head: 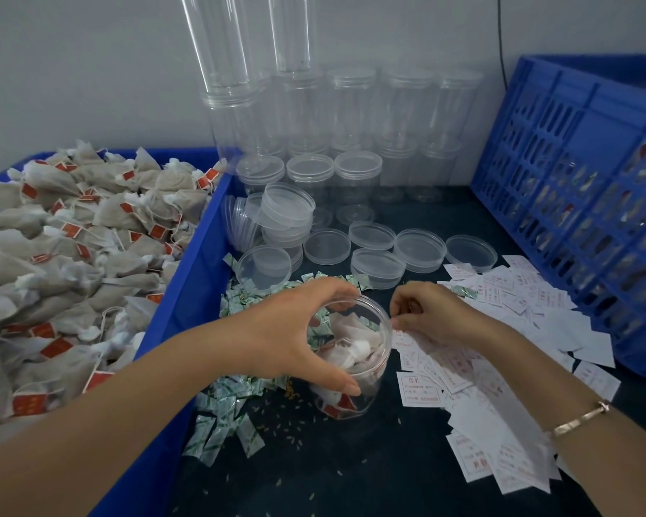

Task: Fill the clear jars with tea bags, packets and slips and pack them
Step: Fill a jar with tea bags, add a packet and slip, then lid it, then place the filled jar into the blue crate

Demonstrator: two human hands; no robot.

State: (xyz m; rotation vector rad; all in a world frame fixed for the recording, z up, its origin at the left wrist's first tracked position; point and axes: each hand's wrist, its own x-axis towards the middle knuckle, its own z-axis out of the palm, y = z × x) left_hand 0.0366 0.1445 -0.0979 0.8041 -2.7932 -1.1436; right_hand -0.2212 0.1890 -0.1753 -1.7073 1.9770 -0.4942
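Spilling over the lower right of the dark bench: loose pile of printed paper slips. Lower centre: green-and-white packets scattered beside the blue bin, a few grains among them. Centre frame: clear jar upright on the bench, lid off, tea bags and a packet inside. Left hand grasps its rim, thumb on the near side, fingers on the far side. Right hand, bracelet on the wrist, is just right of the jar, fingertips pinching a white slip at the pile's edge. Bin at left is heaped with red-tagged tea bags. Behind the hands: loose clear lids flat on the bench, some stacked. Farther back: empty jars stacked against the wall. Upper right: blue slatted crate.
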